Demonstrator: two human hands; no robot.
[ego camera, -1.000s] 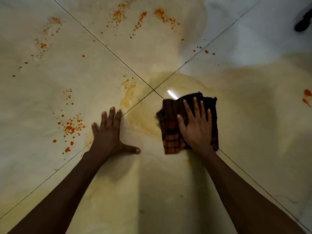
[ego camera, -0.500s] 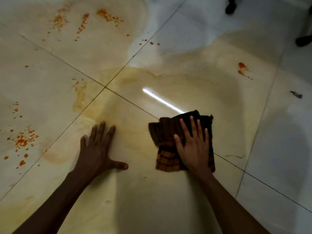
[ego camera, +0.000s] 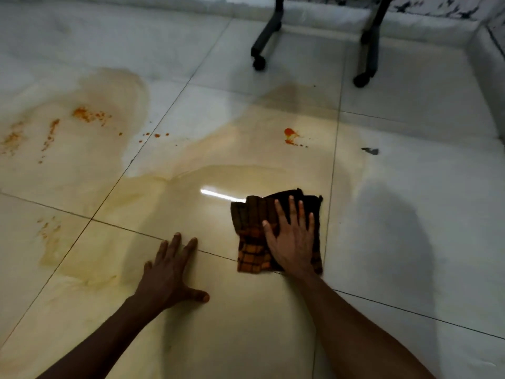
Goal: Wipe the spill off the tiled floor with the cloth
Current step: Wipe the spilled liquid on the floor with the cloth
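A dark brown and orange checked cloth (ego camera: 250,242) lies crumpled on the glossy tiled floor (ego camera: 410,214). My right hand (ego camera: 292,242) presses flat on the cloth, fingers spread, covering its right half. My left hand (ego camera: 169,272) rests palm-down on the bare wet tile to the left of the cloth, holding nothing. A yellowish smeared film of spill (ego camera: 169,203) spreads over the tiles around both hands. An orange-red blob (ego camera: 289,132) sits beyond the cloth, and orange flecks (ego camera: 87,114) lie at the far left.
Two dark legs on casters (ego camera: 259,61) (ego camera: 362,80) stand at the back, near the white wall base (ego camera: 410,23). A small dark scrap (ego camera: 371,151) lies on the right-hand tile, which shows no yellow film.
The view has swung up and to the right, bringing the caster legs and wall into sight. My right hand has slid the cloth rightwards across the tile joint; my left hand has followed.
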